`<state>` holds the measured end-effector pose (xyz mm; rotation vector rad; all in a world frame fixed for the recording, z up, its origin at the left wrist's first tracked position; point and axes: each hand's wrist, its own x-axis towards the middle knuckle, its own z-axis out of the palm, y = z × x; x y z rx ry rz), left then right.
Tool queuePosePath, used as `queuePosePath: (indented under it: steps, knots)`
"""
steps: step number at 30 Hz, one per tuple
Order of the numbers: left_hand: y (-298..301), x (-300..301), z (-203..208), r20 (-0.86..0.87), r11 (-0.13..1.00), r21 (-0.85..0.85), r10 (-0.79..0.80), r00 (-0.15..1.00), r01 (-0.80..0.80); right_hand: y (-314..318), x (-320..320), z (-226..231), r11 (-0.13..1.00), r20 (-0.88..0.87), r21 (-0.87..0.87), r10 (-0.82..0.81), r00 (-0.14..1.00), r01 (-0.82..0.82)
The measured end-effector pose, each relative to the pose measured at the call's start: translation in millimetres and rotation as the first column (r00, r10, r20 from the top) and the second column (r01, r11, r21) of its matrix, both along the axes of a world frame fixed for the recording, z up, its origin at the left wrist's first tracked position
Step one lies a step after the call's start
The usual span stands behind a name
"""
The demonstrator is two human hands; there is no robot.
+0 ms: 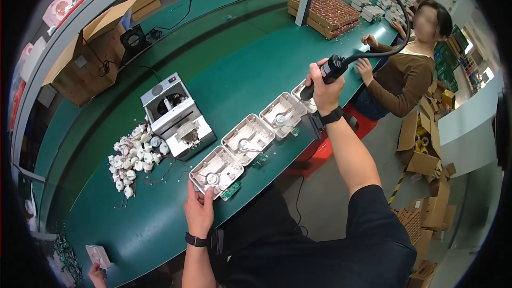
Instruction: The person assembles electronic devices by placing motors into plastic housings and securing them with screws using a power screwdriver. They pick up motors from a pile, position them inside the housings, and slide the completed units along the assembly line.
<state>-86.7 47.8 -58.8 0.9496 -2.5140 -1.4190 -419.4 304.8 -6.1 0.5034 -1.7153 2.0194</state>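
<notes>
My left hand [200, 210] grips the near end of a white plastic housing [229, 165], its fingers at the edge. Inside lies a round part with wires, and a green circuit board [231, 190] sits at the right side. Similar open housings [264, 137] run in a row away to the upper right, nearly end to end. Over the far end of the row, my right hand [326, 93] is wrapped around a black cylindrical corded hand tool [334, 68], tilted with its lower end down and left. Hand and tool partly hide the farthest housing, and the tip's contact cannot be made out.
Left of the row stands a grey metal machine [176, 117] beside a pile of white round wired parts [136, 154]. A thick black cable [392, 50] arches overhead. A co-worker [408, 74] sits at right; another person's hand [97, 274] holds a white piece at lower left.
</notes>
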Motion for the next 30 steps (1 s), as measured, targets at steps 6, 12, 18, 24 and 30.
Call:
queuePosePath:
  steps: [6, 12, 18, 24, 30]
  knots:
    - [54, -58, -20, -0.087, 0.989, 0.118, -0.073, 0.994, 0.083, 27, -81, 4, 0.974, -0.062, 0.195, -0.108, 0.992, 0.118]
    - [88, -145, -19, -0.096, 0.96, 0.224, -0.149, 0.984, 0.167, 45, -142, 57, 0.958, -0.191, 0.215, -0.148, 0.97, 0.189]
    - [118, -217, -51, -0.269, 0.943, 0.215, -0.193, 0.944, 0.254, 38, -111, 106, 0.995, -0.26, -0.038, 0.079, 0.962, -0.092]
    - [143, -259, -47, -0.22, 0.939, 0.197, -0.236, 0.947, 0.28, 11, -13, 111, 0.899, -0.172, -0.103, 0.406, 0.898, -0.426]
    - [122, -201, -52, -0.295, 0.948, 0.107, -0.257, 0.92, 0.3, -30, 39, 99, 0.804, -0.113, -0.214, 0.543, 0.832, -0.554]
